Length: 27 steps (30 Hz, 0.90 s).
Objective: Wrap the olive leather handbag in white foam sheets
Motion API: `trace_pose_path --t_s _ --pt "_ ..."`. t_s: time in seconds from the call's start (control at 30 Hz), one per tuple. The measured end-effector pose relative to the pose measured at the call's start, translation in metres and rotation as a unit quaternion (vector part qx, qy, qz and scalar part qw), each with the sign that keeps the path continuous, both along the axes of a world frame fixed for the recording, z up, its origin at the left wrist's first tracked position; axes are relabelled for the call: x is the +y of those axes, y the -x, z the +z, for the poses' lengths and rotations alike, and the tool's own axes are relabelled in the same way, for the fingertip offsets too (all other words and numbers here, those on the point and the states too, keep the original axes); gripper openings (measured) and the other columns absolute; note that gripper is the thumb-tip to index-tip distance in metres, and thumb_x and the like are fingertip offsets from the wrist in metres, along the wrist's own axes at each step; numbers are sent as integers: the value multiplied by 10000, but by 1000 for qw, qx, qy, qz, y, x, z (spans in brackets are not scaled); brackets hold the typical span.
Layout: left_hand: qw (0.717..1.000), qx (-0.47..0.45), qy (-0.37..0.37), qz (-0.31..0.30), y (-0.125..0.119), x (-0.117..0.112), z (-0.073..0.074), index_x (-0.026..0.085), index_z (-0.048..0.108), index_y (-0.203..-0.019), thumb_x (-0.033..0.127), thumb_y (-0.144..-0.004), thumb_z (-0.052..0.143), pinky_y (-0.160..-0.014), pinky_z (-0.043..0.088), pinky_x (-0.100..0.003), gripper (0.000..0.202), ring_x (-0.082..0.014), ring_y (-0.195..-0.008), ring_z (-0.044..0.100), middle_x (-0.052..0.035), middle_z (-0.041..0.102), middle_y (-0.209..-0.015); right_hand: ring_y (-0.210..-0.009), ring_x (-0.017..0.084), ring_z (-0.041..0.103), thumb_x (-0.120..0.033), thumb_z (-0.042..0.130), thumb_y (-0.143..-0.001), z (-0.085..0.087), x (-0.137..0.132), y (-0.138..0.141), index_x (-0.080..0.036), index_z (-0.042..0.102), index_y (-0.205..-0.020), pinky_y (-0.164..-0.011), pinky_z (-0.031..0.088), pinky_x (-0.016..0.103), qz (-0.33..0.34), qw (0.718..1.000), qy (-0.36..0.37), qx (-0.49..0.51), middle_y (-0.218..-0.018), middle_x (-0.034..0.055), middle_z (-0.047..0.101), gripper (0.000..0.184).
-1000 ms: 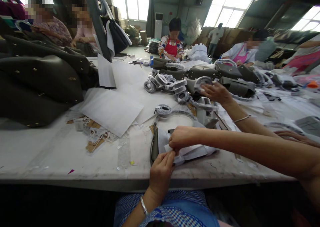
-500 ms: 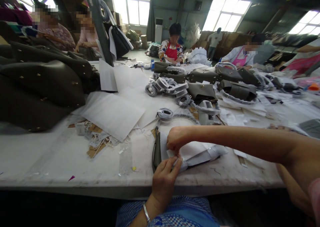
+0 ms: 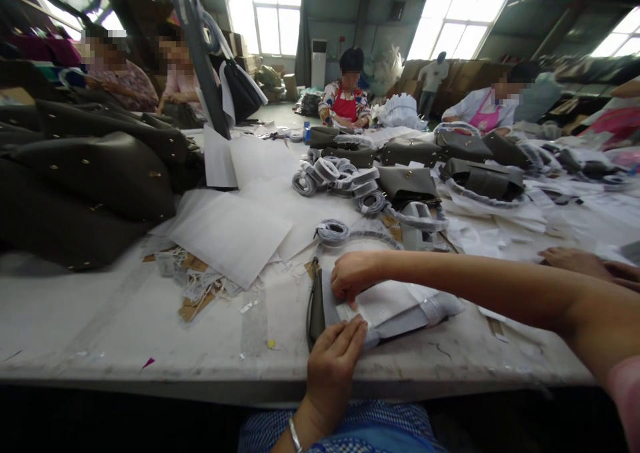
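A dark olive handbag [image 3: 315, 310] lies on the table edge in front of me, mostly covered by white wrapping paper [image 3: 395, 304]. Its wrapped handle [image 3: 370, 235] arches behind it. My left hand [image 3: 334, 360], with a silver bangle at the wrist, has its fingers together on the paper's near edge; its thumb is mostly hidden. Just above, my right hand [image 3: 354, 274] is curled with fingertips down on the same paper, seeming to pinch it. A coiled grey-wrapped strap [image 3: 332, 232] rests beside the handle.
Loose white sheets [image 3: 235, 230] and a heap of tags with strings [image 3: 195, 280] lie to the left, before a pile of dark bags [image 3: 95, 193]. More bags [image 3: 407, 183] and wrapped coils [image 3: 325, 170] fill the middle. A co-worker's hands [image 3: 585, 263] are at right.
My right hand has lifted slightly off my left fingers, and more of the paper's flat top shows. The view has shifted a little. A co-worker's hands at right show more clearly.
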<state>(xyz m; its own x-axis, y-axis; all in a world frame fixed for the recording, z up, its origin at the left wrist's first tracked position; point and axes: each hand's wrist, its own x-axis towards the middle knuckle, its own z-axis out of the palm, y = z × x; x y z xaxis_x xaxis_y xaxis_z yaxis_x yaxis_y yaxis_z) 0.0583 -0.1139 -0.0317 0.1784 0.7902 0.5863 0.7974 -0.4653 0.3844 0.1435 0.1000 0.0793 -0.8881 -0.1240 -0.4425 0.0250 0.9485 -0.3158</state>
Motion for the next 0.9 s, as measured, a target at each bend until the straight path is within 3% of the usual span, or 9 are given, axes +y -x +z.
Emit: trace_pose_path --t_s 0.37,0.63,0.77,0.9 --pt "1000 9 -4 8 -1 2 5 209 557 -1364 100 -931 565 -918 581 -347 446 -225 -1053 612 1 646 -1332 -704 131 575 -293 732 -863 -10 12 -19 -189 691 -854 -616 362 226 -103 987 89 91 -816 3 683 112" --pt "1000 17 6 12 -1 3 10 232 561 -1361 51 -858 655 -923 581 -345 543 -224 -1039 612 10 642 -1336 -726 134 559 -279 748 -823 -24 4 -37 -170 640 -927 -667 429 213 -215 948 159 172 -797 -5 629 185" --pt "1000 21 3 7 0 4 10 237 561 -1361 21 -828 665 -928 579 -347 585 -223 -1032 613 4 643 -1335 -725 133 548 -234 741 -802 -38 -6 -42 -163 621 -903 -680 444 224 -275 924 152 219 -803 -10 619 172" --pt "1000 24 -10 3 1 4 10 241 569 -1353 -17 -815 639 -908 587 -352 601 -225 -1019 614 8 651 -1323 -830 169 585 -152 631 -834 -48 -10 -43 -156 621 -922 -795 471 278 -362 886 114 266 -879 31 651 89"
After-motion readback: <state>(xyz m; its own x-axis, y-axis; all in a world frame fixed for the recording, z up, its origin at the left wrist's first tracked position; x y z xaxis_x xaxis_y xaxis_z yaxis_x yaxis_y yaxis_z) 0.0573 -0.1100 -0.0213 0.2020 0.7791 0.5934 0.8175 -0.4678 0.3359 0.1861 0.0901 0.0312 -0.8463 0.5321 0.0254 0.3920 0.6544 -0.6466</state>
